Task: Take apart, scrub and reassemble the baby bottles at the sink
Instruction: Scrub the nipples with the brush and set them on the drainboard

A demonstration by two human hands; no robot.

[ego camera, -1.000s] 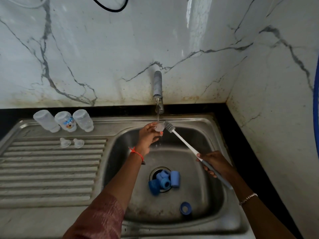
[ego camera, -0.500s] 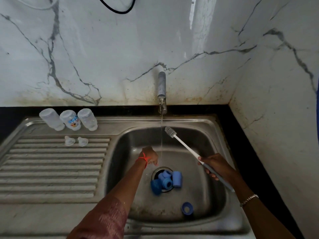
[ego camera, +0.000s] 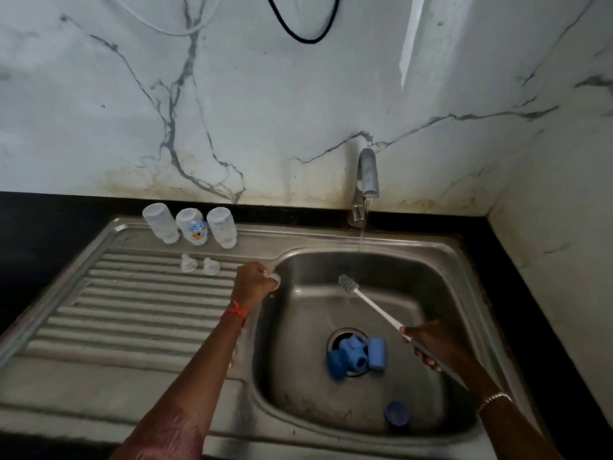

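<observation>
Clear silicone, seemingly a teat [ego camera: 274, 278], is pinched in the left hand [ego camera: 253, 283] at the left rim of the basin [ego camera: 431, 267]. It should go upright beside the two teats [ego camera: 199, 264] left of the basin. The right hand [ego camera: 434, 346] grips the bottle brush [ego camera: 378, 308] over the basin, and blue collars [ego camera: 356, 356] crowd its drain. Steel drainboard [ego camera: 116, 310], marble walls [ego camera: 265, 111].

Three clear bottles [ego camera: 193, 226] mouth down in a row, upper left | two clear nipples [ego camera: 189, 263] just below | clear piece [ego camera: 275, 278] in left hand [ego camera: 253, 282], centre | blue rings and caps [ego camera: 355, 356] heaped on drain, centre right | lone blue cap [ego camera: 397, 418], lower right | white brush [ego camera: 371, 303] slanting, held by right hand [ego camera: 431, 343]
</observation>
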